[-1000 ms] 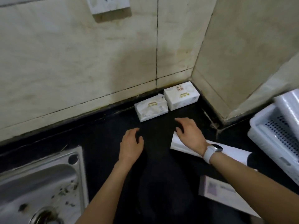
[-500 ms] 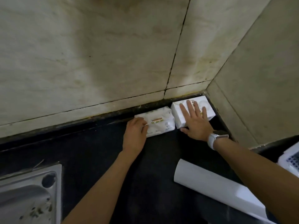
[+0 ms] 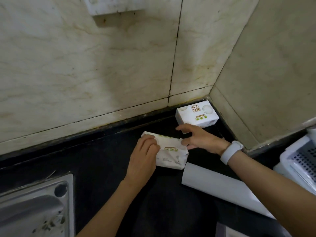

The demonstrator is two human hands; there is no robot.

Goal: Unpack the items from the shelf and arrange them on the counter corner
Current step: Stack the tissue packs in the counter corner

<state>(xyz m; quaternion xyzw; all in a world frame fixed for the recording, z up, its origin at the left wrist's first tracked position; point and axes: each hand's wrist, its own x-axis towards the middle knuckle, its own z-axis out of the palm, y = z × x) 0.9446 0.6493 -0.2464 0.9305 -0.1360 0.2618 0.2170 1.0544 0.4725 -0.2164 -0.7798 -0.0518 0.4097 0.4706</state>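
On the dark tabletop (image 3: 102, 159), just out from the wall: soft tissue pack (image 3: 172, 156), clamped at its left end in the left hand (image 3: 143, 156). At its right end, the right hand (image 3: 200, 139), fingers spread; grip there impossible to tell. Tucked into the corner, apart from the pack: tissue box (image 3: 196, 115). Just beside the pack, a white paper roll (image 3: 213, 183).

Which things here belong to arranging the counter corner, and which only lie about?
Job: soft tissue pack gripped by left hand; tissue box in the corner; probably the white roll.
Lying about: steel sink; wall socket; perforated basket.
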